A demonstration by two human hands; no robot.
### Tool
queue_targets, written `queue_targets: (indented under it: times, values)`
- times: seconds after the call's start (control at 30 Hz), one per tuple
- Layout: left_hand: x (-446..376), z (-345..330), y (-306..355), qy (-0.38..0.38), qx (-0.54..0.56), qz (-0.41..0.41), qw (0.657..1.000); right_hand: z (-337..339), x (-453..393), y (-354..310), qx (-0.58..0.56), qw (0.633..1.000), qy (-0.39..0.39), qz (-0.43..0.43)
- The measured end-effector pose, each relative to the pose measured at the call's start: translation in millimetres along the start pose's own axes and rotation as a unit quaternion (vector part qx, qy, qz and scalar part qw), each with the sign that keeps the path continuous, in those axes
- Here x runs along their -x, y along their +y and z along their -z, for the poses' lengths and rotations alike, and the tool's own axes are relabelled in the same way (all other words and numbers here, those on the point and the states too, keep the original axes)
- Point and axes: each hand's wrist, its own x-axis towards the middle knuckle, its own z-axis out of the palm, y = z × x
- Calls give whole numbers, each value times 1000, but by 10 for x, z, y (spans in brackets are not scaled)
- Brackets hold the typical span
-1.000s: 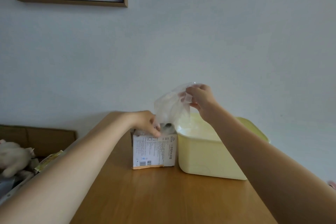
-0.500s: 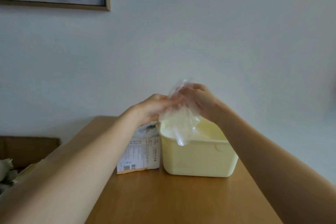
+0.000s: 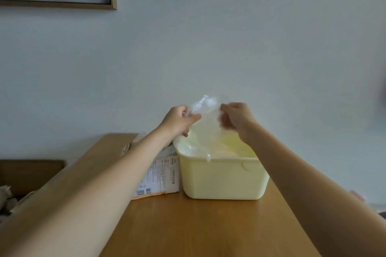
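Head view. Both hands work above the yellow tub (image 3: 223, 179). The left hand (image 3: 180, 120) pinches the left edge of the plastic glove (image 3: 205, 129), fingers curled. The right hand (image 3: 237, 118) grips the right edge likewise. The glove hangs between them, its lower end dipping over the tub's near rim.

Recommended: hold both pinches at the edge and draw apart evenly, since the thin film looks easy to tear.

The box (image 3: 160, 175) stands just left of the tub.

Change: a second ago the left hand rested on the box and the right held the glove alone. Now both hold it, spread apart.
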Motion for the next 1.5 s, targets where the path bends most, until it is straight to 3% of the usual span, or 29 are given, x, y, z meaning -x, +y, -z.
queue_targets:
  times: [0.07, 0.17, 0.3, 0.37, 0.47, 0.57, 0.63, 0.7, 0.8, 0.97, 1.07, 1.13, 1.2, 1.27, 1.3, 1.37, 1.43, 1.5]
  values:
    - [12, -5, -22, 17, 22, 6, 1000, -26, -35, 26, 144, 986, 63, 56]
    - [-17, 129, -100, 76, 15, 35, 996, 45, -89, 62, 276, 952, 95, 96]
    - [-80, 459, -263, 183, -39, 115, 976, 267, -110, 194, 339, 932, 97, 86]
    - [-103, 513, -238, 198, -78, 95, 972, 312, -93, 233, 380, 915, 76, 117]
    - [-130, 328, 23, 56, -26, -12, 998, 199, -45, 162, 422, 882, 12, 209]
    - [-70, 33, 268, -141, 15, -3, 990, -4, 29, 6, 474, 830, -60, 290]
    - [-52, -41, 304, -179, 45, 32, 982, -58, 61, -65, 498, 802, -78, 320]
    - [-55, -20, 240, -183, 53, 63, 980, -28, 63, -84, 478, 812, -62, 329]
    - [-39, 44, 114, -190, 25, 76, 979, 91, 8, -56, 414, 855, 4, 312]
    - [-127, 184, -95, -86, -98, 103, 986, 372, -105, 199, 405, 890, 70, 197]
    - [-170, 262, -151, -1, -244, 121, 962, 493, -127, 368, 379, 911, 64, 149]
    - [-182, 228, -106, 92, -356, 61, 928, 512, -131, 428, 386, 912, 54, 128]
    - [-167, 97, 18, 124, -352, -58, 926, 487, -146, 475, 417, 901, 41, 112]
    - [-143, -117, 105, -16, -325, -122, 938, 451, -166, 496, 467, 880, 26, 87]
    - [-127, -247, 108, -123, -327, -94, 932, 440, -172, 504, 494, 867, 16, 67]
    - [-115, -412, 20, -286, -392, 0, 874, 423, -157, 500, 539, 842, -14, 25]
    - [-127, -481, -92, -317, -479, 41, 818, 460, -113, 496, 575, 817, -44, -6]
    - [-170, -509, -176, -306, -519, 50, 797, 492, -92, 474, 610, 790, -62, -11]
